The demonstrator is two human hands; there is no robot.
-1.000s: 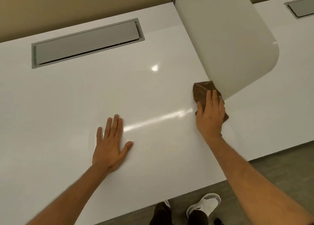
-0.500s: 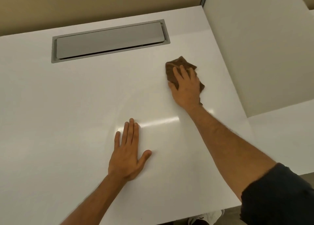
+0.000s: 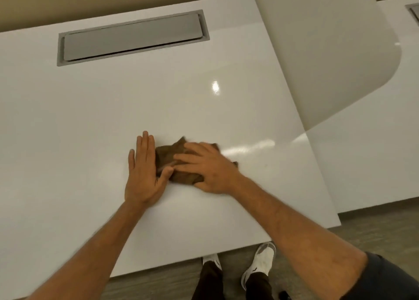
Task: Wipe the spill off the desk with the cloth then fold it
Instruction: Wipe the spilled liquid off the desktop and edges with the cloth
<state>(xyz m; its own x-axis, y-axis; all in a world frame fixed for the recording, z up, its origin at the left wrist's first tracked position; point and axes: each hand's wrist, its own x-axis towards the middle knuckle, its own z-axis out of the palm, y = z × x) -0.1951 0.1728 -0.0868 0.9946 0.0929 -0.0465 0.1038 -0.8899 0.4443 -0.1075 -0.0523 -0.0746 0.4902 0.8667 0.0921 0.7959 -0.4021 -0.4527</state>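
A glossy white tabletop [image 3: 90,123] fills most of the head view; a brown cloth [image 3: 169,156] lies crumpled on it near the middle, a little toward the near edge. The right hand [image 3: 205,169] lies palm-down on top of the cloth, fingers spread and pointing left, pressing it flat against the surface rather than gripping it; a corner of the fabric pokes out beyond the knuckles at the far side, and another scrap shows past the wrist on the right. The left hand [image 3: 142,170] rests flat and open on the bare tabletop just beside the cloth, fingers together and pointing away from the person; its thumb reaches right and touches the cloth's left edge, close to the right hand's fingertips; it holds nothing. Both forearms are bare; a dark sleeve [image 3: 385,279] shows at the lower right corner.

Set into the far part of the tabletop is a grey rectangular hatch [image 3: 132,37] with a flat lid, well apart from the hands. A white divider panel [image 3: 317,50] with a rounded corner stands upright along the tabletop's right edge; beyond it lies a second white desk surface [image 3: 374,152]. Bright reflections sit on the gloss to the right of the cloth and farther back; whether any spill is on the surface cannot be told. Below the near edge, white shoes [image 3: 260,263] and dark trouser legs stand on a grey wood-look floor [image 3: 374,231].
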